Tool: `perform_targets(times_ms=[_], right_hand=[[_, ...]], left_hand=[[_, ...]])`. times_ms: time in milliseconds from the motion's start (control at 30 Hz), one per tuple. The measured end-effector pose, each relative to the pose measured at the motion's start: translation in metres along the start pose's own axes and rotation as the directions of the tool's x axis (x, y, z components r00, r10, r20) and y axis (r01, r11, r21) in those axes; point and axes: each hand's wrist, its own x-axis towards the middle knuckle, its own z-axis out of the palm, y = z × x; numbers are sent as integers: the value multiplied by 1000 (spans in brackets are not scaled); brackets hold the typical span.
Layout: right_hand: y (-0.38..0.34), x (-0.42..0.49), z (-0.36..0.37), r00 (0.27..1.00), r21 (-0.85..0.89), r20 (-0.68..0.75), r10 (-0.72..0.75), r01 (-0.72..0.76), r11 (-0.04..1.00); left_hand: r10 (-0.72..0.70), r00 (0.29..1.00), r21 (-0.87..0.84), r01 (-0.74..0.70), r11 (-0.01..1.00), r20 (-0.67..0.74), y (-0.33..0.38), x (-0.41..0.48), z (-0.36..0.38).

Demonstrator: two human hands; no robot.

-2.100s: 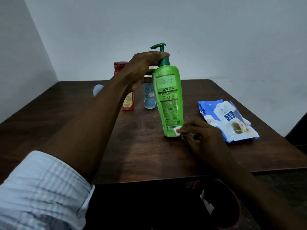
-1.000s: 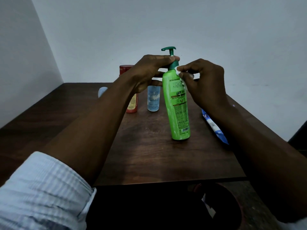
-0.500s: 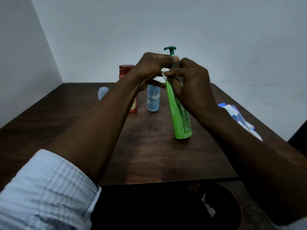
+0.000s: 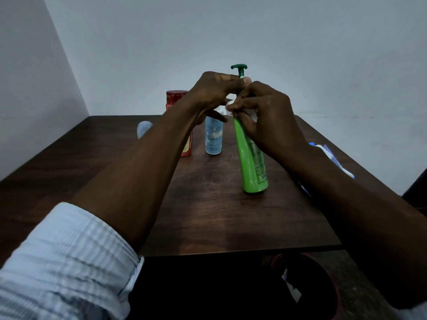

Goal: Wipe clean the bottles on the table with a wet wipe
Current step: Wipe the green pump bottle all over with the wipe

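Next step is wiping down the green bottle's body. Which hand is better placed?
Right. The right hand pinches the wet wipe against the green bottle at its shoulder, while the left hand grips the neck under the pump, steadying it.

Pump bottle (image 4: 250, 162): bright green body, label print in grey/white w/ a white barcode patch; pump head (image 4: 239, 68) dark green; wipe (image 4: 229, 109) white. Red bottle (image 4: 176, 97): red body and cap w/ a yellowish label patch; blue bottle (image 4: 213, 139): pale blue w/ whitish print. Worktop (image 4: 219, 215) dark brown, wood-grain pattern; sleeve (image 4: 64, 257) light blue-white w/ fine stripes; wipes pack (image 4: 330, 154) blue and white; wall (image 4: 300, 42) plain pale grey.
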Motion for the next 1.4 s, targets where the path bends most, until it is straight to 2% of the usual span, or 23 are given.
perform_targets(times_ms=[200, 333, 700, 1100, 1400], right_hand=[[8, -18, 6, 999, -34, 28, -34, 35, 999], [11, -40, 9, 997, -42, 65, -48, 50, 998], [13, -103, 7, 971, -123, 230, -72, 103, 987], [13, -130, 6, 935, -92, 351, -58, 97, 991], [10, -134, 5, 931, -78, 359, -60, 94, 992]], left_hand=[[-2, 1000, -25, 2, 1000, 12, -2, 2, -2], [-7, 1000, 20, 7, 1000, 19, -3, 5, -2], [-13, 998, 42, 11, 999, 58, 0, 7, 1], [-29, 998, 62, 25, 998, 58, 2, 4, -2], [-51, 996, 27, 49, 998, 70, 4, 3, -1]])
